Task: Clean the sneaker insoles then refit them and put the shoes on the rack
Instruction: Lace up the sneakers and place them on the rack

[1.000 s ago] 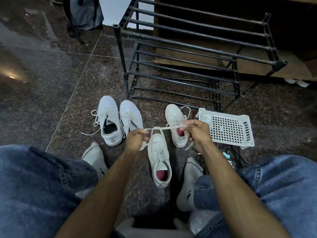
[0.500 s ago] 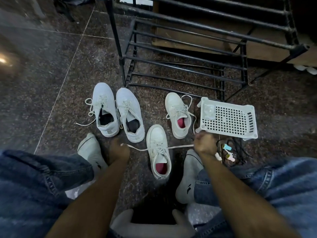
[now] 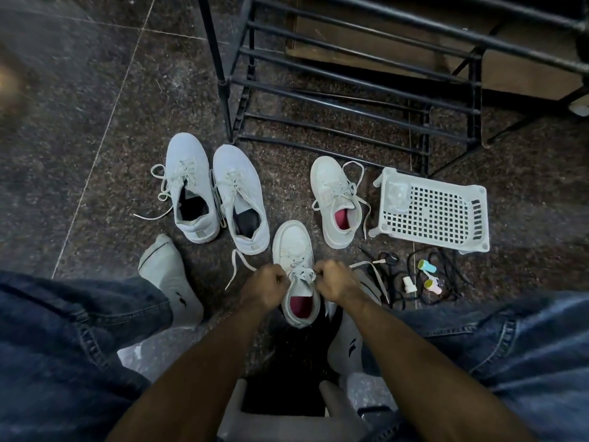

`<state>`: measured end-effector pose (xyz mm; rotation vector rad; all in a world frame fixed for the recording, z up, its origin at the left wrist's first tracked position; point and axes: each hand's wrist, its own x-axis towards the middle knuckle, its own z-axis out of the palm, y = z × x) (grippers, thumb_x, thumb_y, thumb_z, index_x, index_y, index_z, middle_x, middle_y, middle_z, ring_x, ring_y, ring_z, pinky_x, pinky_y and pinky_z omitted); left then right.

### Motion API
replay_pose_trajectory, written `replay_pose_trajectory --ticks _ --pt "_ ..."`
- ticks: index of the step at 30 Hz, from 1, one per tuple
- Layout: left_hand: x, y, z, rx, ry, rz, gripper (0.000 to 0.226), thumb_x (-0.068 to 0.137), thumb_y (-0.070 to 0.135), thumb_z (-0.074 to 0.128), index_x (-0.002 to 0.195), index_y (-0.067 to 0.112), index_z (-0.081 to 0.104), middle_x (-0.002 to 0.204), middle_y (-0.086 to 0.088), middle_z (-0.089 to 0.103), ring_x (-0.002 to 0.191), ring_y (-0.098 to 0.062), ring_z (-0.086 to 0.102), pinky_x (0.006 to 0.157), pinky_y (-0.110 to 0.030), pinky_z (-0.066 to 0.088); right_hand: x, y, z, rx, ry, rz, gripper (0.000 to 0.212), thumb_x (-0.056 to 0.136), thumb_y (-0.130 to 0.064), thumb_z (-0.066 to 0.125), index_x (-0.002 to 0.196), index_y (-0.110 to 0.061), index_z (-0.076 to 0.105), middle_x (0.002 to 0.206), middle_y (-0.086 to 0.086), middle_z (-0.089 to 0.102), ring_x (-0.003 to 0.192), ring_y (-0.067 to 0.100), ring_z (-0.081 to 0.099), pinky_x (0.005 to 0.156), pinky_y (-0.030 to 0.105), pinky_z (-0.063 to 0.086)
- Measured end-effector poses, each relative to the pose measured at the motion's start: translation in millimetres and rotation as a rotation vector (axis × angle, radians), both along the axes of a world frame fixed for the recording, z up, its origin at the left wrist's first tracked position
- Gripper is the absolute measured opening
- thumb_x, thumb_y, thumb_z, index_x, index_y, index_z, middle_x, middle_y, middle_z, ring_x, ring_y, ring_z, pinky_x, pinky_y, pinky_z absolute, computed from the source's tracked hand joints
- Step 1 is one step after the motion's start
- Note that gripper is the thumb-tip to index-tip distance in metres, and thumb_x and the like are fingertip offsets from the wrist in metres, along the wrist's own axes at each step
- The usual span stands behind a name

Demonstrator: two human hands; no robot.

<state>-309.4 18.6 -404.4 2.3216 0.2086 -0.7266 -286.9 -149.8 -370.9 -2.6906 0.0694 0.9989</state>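
A white sneaker with a pink insole (image 3: pixel 294 250) stands on the floor between my feet. My left hand (image 3: pixel 266 282) and my right hand (image 3: pixel 334 280) are both closed on its white laces, close together over the tongue, with loose lace ends trailing to each side. Its partner, a second white sneaker with a pink insole (image 3: pixel 334 202), stands beyond it to the right. A pair of pale sneakers with dark insoles (image 3: pixel 220 193) stands side by side at the left. The black metal shoe rack (image 3: pixel 350 81) stands empty behind the shoes.
A white perforated plastic basket (image 3: pixel 433 208) lies upside down right of the shoes. Scissors (image 3: pixel 382 260), dark cords and small pastel bottles (image 3: pixel 427 275) lie near my right knee. My socked feet (image 3: pixel 172 275) flank the near sneaker. A grey stool edge (image 3: pixel 287 422) is below me.
My hands, spread wide and pulling the lace taut half a second ago, have come together over the near sneaker's tongue. The view has tilted down and closer.
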Motion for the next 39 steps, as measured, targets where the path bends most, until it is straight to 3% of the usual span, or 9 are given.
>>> replay_pose_trajectory --ticks 8,13,18,21,25,29,32,34,39 --pt "5 25 4 0.06 0.283 0.268 0.035 0.092 0.039 0.046 0.069 0.015 0.057 0.093 -0.014 0.066 0.09 -0.03 0.062 0.08 -0.034 0.049 7 -43 1 0.19 0.162 -0.173 0.014 0.083 -0.012 0.056 0.075 -0.018 0.064 0.097 0.011 0.068 0.096 0.025 0.061 0.081 0.031 0.045" --pt "21 15 20 -0.367 0.266 0.747 0.028 0.091 0.015 0.052 0.064 0.008 0.055 0.068 -0.006 0.054 0.063 -0.019 0.049 0.059 -0.029 0.036 3 -38 10 0.599 0.099 -0.65 0.029 0.081 -0.003 0.058 0.053 -0.011 0.059 0.064 0.011 0.057 0.066 0.022 0.053 0.066 0.034 0.039" --pt "35 3 29 -0.813 0.165 0.845 0.023 0.098 0.022 0.054 0.081 0.011 0.065 0.096 -0.006 0.068 0.098 -0.019 0.063 0.095 -0.032 0.045 12 -20 21 0.932 0.144 -0.797 0.031 0.095 -0.025 0.058 0.066 -0.015 0.059 0.089 0.019 0.066 0.086 0.029 0.059 0.081 0.033 0.043" --pt "39 -12 32 -1.169 0.276 1.045 0.019 0.102 0.019 0.045 0.095 0.01 0.06 0.102 -0.009 0.068 0.096 -0.021 0.066 0.078 -0.033 0.055 19 -12 25 1.193 0.205 -0.909 0.019 0.095 -0.018 0.055 0.079 -0.01 0.061 0.104 0.023 0.069 0.097 0.031 0.069 0.084 0.033 0.053" --pt "35 -36 23 -1.207 0.396 1.208 0.031 0.1 0.014 0.044 0.129 0.014 0.053 0.085 -0.005 0.059 0.061 -0.013 0.06 0.059 -0.026 0.05 24 2 23 1.387 0.162 -1.182 0.012 0.092 -0.011 0.055 0.081 -0.01 0.059 0.066 0.006 0.061 0.055 0.016 0.057 0.059 0.029 0.049" --pt "27 -33 2 -1.009 0.391 1.173 0.059 0.088 -0.009 0.046 0.139 0.02 0.045 0.076 -0.005 0.057 0.035 -0.007 0.035 0.037 -0.016 0.027 24 -4 9 1.203 0.083 -1.348 0.026 0.094 -0.009 0.05 0.069 -0.017 0.05 0.052 -0.003 0.041 0.036 0.007 0.027 0.038 0.021 0.021" --pt "26 -25 -5 -0.85 0.336 1.048 0.058 0.092 -0.006 0.043 0.144 0.02 0.041 0.087 -0.004 0.063 0.034 -0.009 0.034 0.035 -0.017 0.025 17 -18 -6 1.047 0.048 -1.443 0.023 0.093 -0.012 0.052 0.071 -0.018 0.05 0.054 -0.003 0.04 0.036 0.007 0.024 0.036 0.019 0.017" --pt "23 -30 -5 -0.744 0.272 0.788 0.057 0.095 -0.001 0.043 0.141 0.031 0.035 0.092 -0.004 0.062 0.04 -0.009 0.04 0.036 -0.019 0.031 14 -22 -11 1.04 0.055 -1.502 0.017 0.093 -0.014 0.053 0.076 -0.017 0.051 0.054 -0.003 0.041 0.036 0.008 0.026 0.037 0.02 0.021" --pt "14 -37 4 -0.368 0.066 -0.106 0.067 0.082 0.025 0.064 0.145 0.028 0.041 0.11 0.008 0.061 0.084 -0.012 0.06 0.077 -0.023 0.045 31 -5 13 1.288 0.289 -1.581 0.024 0.098 -0.021 0.047 0.075 -0.015 0.048 0.057 0.0 0.051 0.046 0.011 0.047 0.055 0.024 0.042"
